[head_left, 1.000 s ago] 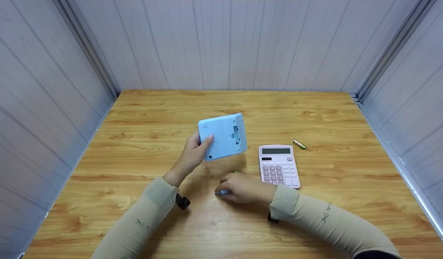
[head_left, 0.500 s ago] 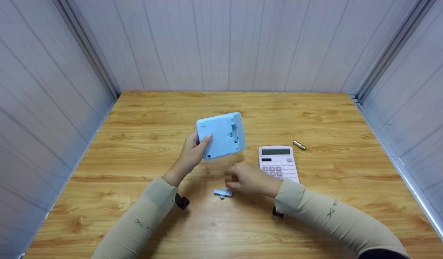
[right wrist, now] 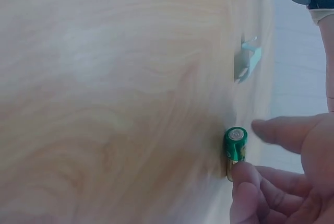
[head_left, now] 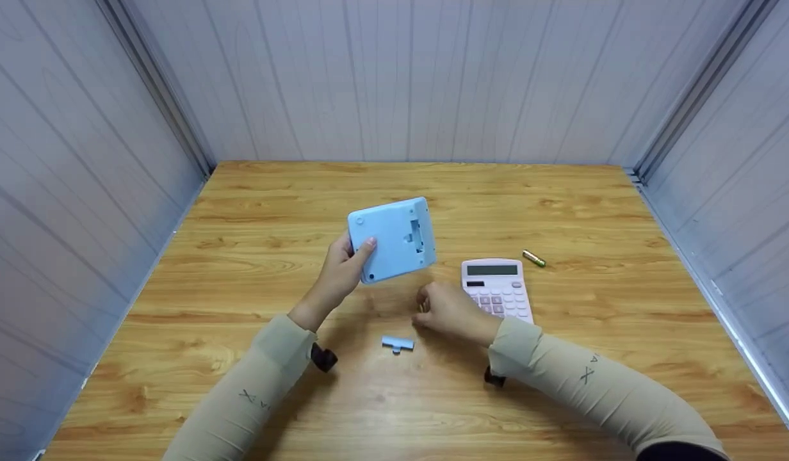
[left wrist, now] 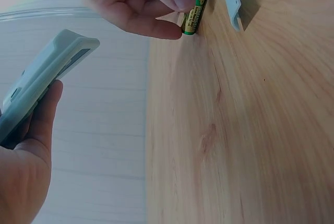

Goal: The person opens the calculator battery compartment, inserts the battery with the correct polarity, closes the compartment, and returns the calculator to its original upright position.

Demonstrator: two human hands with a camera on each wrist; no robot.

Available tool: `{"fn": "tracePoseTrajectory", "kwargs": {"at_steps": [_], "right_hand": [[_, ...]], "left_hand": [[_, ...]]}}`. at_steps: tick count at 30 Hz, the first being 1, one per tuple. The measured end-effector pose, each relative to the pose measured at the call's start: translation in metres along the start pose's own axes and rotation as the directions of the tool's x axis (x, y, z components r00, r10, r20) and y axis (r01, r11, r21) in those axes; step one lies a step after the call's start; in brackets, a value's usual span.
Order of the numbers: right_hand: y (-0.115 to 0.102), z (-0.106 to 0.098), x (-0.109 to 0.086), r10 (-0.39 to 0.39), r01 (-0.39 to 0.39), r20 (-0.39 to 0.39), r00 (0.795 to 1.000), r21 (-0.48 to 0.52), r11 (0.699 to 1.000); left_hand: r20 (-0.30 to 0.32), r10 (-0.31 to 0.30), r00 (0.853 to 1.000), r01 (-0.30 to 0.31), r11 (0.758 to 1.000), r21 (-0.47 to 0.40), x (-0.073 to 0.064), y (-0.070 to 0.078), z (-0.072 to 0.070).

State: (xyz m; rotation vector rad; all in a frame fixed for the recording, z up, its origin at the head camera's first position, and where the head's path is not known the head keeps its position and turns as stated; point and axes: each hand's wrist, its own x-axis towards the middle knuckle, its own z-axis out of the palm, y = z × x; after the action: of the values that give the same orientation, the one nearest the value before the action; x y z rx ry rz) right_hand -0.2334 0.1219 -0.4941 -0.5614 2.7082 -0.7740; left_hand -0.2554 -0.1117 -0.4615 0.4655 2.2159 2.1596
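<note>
Presently, the left hand (head_left: 343, 264) holds a blue calculator (head_left: 388, 242) (back showing, battery slot uncovered) raised left of the pink calculator (head_left: 494, 288). Just left of that landmark, the right hand (head_left: 455, 310) has its fingers at a green battery (right wrist: 236, 145), thumb spread off it. A small blue cover (head_left: 398, 344) lies farther left and nearer the person; a second battery (head_left: 534, 258) lies just beyond the landmark's far right corner.
</note>
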Motion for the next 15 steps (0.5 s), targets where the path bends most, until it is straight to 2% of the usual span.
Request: {"fn": "tracePoseTrajectory", "kwargs": {"at_steps": [4, 8, 12, 15], "right_hand": [[0.001, 0.002, 0.001, -0.034, 0.033, -0.052, 0.998, -0.025, 0.999], [0.003, 0.003, 0.001, -0.072, 0.068, -0.072, 0.995, -0.046, 0.997], [0.011, 0.008, 0.007, -0.09, 0.086, -0.058, 0.994, -0.064, 0.994], [0.011, 0.005, 0.008, -0.069, 0.069, -0.014, 0.997, -0.051, 0.996]], "left_hand": [[0.002, 0.0, 1.0, 0.0, 1.0, 0.002, -0.001, 0.0, 0.0], [-0.003, -0.004, 1.0, 0.004, 1.0, 0.009, -0.001, 0.001, 0.001], [-0.001, -0.002, 1.0, 0.002, 1.0, 0.011, -0.001, 0.001, 0.001], [0.003, -0.001, 1.0, 0.001, 1.0, 0.008, -0.001, 0.001, 0.001]]}}
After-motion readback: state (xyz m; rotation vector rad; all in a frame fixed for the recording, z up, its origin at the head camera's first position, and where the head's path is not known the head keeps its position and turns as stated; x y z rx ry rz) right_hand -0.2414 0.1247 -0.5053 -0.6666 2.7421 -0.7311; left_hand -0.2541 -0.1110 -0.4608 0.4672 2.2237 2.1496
